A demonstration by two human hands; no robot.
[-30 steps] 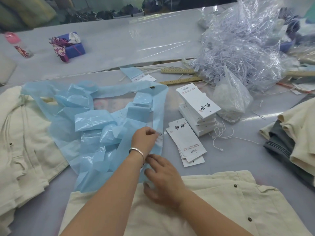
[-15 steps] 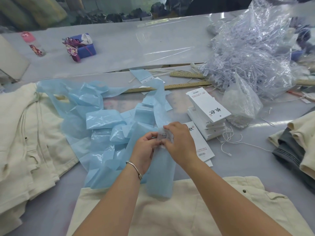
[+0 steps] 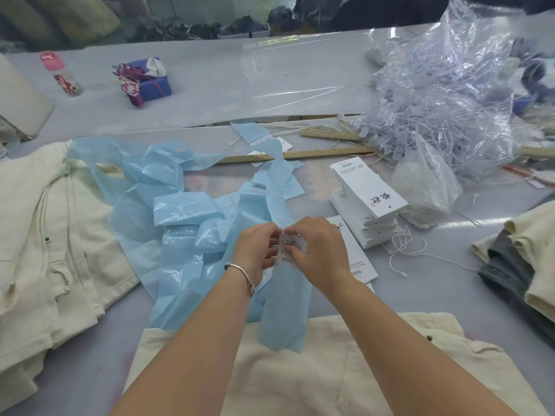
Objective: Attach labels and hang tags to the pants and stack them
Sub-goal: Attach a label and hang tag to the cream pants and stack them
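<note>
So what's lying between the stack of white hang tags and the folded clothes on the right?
In the head view, only loose white strings on the bare table.

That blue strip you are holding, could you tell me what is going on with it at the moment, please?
A person is peeling a white printed label off a long blue backing strip, pinching it between the left hand and the right hand. The strip hangs down over cream pants lying in front of them. No label or tag is on these pants yet. Stacked white hang tags wait to the right, and more cream pants lie to the left.
</note>
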